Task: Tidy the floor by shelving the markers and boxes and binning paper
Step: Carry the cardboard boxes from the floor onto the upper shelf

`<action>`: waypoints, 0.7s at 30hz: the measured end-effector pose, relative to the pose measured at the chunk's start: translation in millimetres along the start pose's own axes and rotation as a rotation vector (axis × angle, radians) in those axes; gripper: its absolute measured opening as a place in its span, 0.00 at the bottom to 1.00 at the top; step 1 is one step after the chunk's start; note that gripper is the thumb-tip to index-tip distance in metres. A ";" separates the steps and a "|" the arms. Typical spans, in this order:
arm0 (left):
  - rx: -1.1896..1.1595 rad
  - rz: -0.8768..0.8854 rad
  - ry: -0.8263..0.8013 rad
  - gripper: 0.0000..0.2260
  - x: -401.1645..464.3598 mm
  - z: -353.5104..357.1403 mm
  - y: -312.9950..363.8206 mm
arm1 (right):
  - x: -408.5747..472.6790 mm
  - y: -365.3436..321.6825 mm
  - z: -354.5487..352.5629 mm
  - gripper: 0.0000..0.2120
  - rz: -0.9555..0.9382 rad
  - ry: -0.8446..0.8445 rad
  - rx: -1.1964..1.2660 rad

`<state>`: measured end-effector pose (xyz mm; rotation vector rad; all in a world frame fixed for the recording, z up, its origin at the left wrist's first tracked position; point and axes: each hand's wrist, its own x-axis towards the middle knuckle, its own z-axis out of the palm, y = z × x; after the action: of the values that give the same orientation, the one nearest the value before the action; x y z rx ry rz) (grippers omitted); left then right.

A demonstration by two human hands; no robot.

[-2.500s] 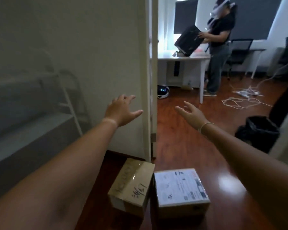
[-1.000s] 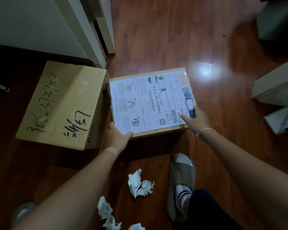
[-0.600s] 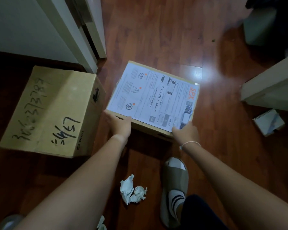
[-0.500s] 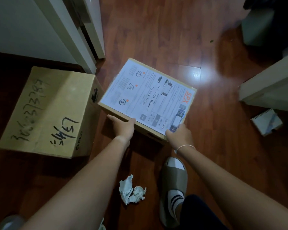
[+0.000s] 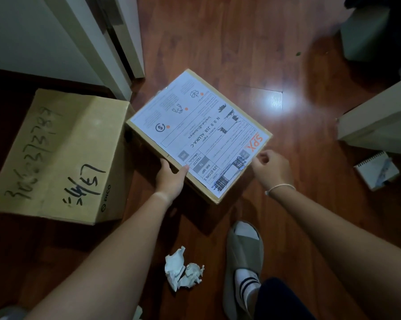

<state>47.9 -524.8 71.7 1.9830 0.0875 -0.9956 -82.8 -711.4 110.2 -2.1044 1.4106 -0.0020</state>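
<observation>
Nearest us, crumpled paper [image 5: 183, 269] lies on the floor [image 5: 218, 54] beside our slipper [image 5: 243, 257]. Our left hand [image 5: 170, 179] grasps the labelled box [image 5: 198, 132] at its near edge — our right hand [image 5: 272, 168], fingers curled, sits at its corner, grip unclear. A bigger box [image 5: 56, 158] rests left — a notepad [image 5: 376, 173] right.

The label [image 5: 200, 135] on the smaller box [image 5: 148, 144] reads "SPX" and "ALUKA-C". The larger box [image 5: 58, 155], at 9 o'clock, carries handwritten "3732789" and printed "PICO".
</observation>
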 end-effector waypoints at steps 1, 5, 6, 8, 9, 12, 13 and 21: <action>-0.002 0.006 -0.014 0.35 2.0 -4.1 -1.5 | 4.7 1.2 -2.1 0.14 -0.015 0.027 -0.017; 0.016 0.018 -0.132 0.32 7.9 -26.9 -6.2 | 18.3 0.5 -7.9 0.21 -0.062 0.084 -0.035; 0.017 0.024 -0.161 0.30 8.7 -32.9 -7.2 | 20.5 -0.9 -8.0 0.23 -0.063 0.060 -0.038; 0.010 0.014 -0.198 0.29 10.2 -43.2 -9.7 | 22.3 -4.3 -4.2 0.28 -0.044 -0.036 -0.003; -0.008 0.008 -0.211 0.29 11.6 -46.9 -10.5 | 22.5 -6.1 -1.1 0.31 -0.025 -0.087 0.048; -0.084 0.016 -0.225 0.30 15.6 -53.6 -12.9 | 19.6 -10.4 8.4 0.39 0.054 -0.216 0.244; -0.099 0.015 -0.227 0.31 16.4 -54.9 -13.6 | 18.5 -9.3 12.8 0.41 0.102 -0.254 0.306; -0.248 0.032 -0.184 0.21 9.0 -35.3 -20.2 | -8.1 8.9 42.5 0.21 0.256 -0.454 0.565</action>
<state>67.2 -489.3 61.9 1.6568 0.0740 -1.0868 -80.3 -686.7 73.6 -1.3512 1.2097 0.1515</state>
